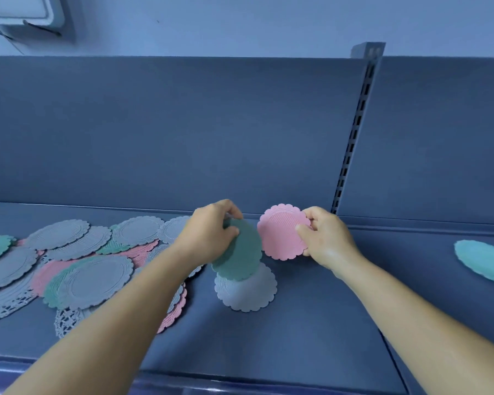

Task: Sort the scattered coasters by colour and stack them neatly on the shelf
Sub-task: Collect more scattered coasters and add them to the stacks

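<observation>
My left hand (210, 233) grips a green scalloped coaster (240, 256) and holds it tilted above the shelf (311, 323). Just below it a grey coaster (247, 292) lies flat. My right hand (327, 236) pinches a pink coaster (283, 232) by its right edge and holds it upright near the back of the shelf. To the left a scattered pile of coasters (83, 266) in grey, pink and green overlaps on the shelf; my left forearm hides part of it.
A light green coaster (484, 259) lies alone at the far right of the shelf. A slotted upright post (354, 143) divides the grey back panel. The shelf's front lip (183, 386) runs along the bottom. White lace doilies (66, 319) stick out under the pile.
</observation>
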